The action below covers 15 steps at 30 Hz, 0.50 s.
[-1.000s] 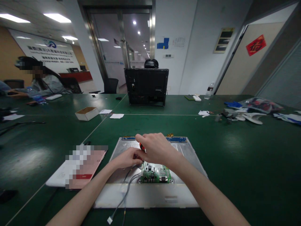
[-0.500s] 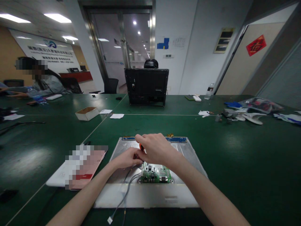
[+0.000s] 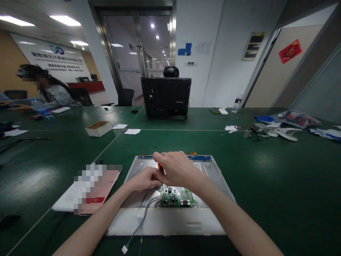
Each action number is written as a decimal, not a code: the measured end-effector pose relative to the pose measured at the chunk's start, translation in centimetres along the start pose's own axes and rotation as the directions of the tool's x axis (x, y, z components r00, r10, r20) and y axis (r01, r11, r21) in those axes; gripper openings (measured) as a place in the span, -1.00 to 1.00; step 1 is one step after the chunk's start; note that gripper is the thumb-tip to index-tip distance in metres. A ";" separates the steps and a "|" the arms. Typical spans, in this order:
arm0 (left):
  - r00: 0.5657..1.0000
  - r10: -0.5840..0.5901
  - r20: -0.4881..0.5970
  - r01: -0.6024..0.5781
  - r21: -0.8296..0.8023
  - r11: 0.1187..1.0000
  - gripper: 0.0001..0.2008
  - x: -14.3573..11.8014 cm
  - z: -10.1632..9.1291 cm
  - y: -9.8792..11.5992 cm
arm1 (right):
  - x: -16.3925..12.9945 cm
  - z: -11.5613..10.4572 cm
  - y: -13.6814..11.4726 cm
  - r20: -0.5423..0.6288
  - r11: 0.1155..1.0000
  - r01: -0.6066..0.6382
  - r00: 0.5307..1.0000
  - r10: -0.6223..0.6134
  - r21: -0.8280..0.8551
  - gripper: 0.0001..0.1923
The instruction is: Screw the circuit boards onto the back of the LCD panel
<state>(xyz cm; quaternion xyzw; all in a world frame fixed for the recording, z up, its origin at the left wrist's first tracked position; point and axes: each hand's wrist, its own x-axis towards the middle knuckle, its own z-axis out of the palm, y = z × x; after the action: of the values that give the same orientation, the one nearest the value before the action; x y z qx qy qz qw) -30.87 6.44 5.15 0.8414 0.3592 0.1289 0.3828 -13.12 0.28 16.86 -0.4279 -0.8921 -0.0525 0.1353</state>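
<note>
This is an office, with a bit of electronics workshop in it. A big lettered company sign (image 3: 60, 58) stands out at left, near a red reception desk (image 3: 89, 86); ceiling lights (image 3: 65, 20), glass doors (image 3: 121, 44) and black chairs (image 3: 125, 96) fit too. By the far edge of the wide green table (image 3: 266, 177) stands a black screen (image 3: 166, 97), and towards the near edge lies an opened panel (image 3: 170, 221) with a bare circuit board (image 3: 176, 196)

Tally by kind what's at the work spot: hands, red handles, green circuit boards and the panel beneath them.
Hands: 2 (left hand, right hand)
Red handle, partly hidden: 1
Green circuit board: 1
Panel: 1
Total: 5
</note>
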 end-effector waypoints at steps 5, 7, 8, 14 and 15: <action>0.999 -0.039 -0.006 0.039 0.039 0.998 -0.89 -0.4 -0.1 0.5 | 0.2 0.2 0.3 0.008 0.999 -0.026 1.000 0.026 -0.039 -0.78; 0.999 -0.051 -0.001 0.051 0.028 0.998 -0.88 -0.4 -0.1 0.4 | 0.2 0.3 0.3 0.002 0.998 -0.032 0.999 0.032 -0.047 -0.81; 0.999 -0.047 -0.002 0.047 0.020 0.999 -0.88 -0.3 -0.1 0.3 | 0.2 0.3 0.3 -0.002 0.998 -0.033 0.999 0.033 -0.046 -0.83; 1.000 0.016 0.006 -0.016 0.030 0.999 -0.92 0.0 0.1 -0.2 | 0.0 0.0 0.1 0.002 1.000 -0.001 1.000 0.001 -0.005 -0.80; 1.000 0.017 0.006 -0.017 0.033 0.999 -0.93 0.0 0.1 -0.2 | 0.0 -0.1 0.1 0.004 1.000 0.004 1.000 -0.004 -0.004 -0.80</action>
<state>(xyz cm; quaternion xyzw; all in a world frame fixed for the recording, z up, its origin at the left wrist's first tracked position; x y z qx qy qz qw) -30.88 6.46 4.96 0.8510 0.3528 0.1237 0.3689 -13.06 0.35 16.92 -0.4265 -0.8932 -0.0538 0.1322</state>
